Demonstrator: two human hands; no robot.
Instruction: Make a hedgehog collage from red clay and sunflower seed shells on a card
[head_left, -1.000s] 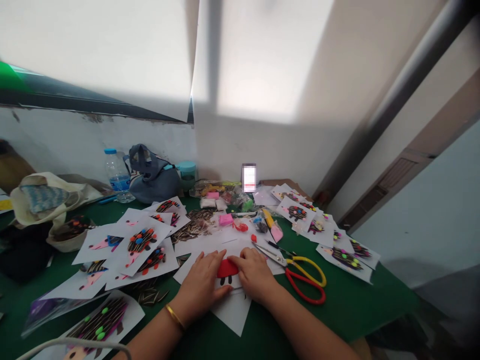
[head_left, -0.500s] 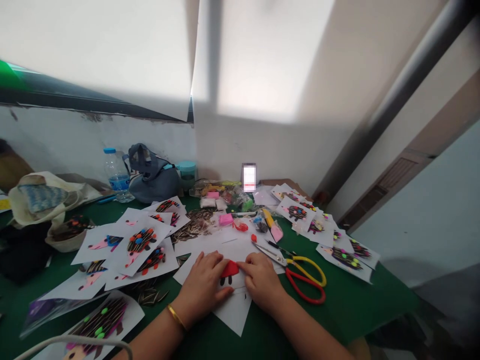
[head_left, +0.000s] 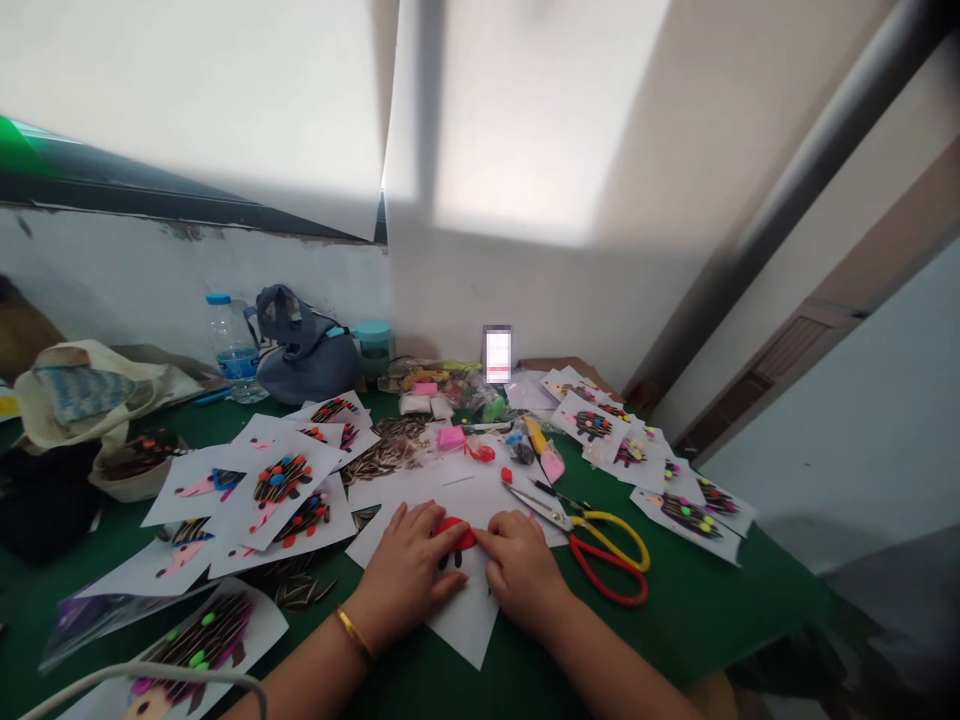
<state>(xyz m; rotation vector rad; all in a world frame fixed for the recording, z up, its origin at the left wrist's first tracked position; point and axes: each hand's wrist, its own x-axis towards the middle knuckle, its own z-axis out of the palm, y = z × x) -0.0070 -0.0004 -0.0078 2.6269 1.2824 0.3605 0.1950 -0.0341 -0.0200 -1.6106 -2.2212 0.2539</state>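
One red clay-like piece (head_left: 459, 534), on white paper (head_left: 469, 632).
Likely light, soft, easily dented; best held by its rim. Left hand (head_left: 409, 560) spread, nine o'clock; right hand (head_left: 523, 562) curled, three o'clock, pinch unclear; scissors (head_left: 579, 523) beyond.

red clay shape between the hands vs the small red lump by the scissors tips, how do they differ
Size: the red clay shape is broad; the small red lump is much smaller.
Cover: the shape is partly hidden by the left hand; the lump lies uncovered near the tips of the scissors.
Shared: both are red and lie on white paper.
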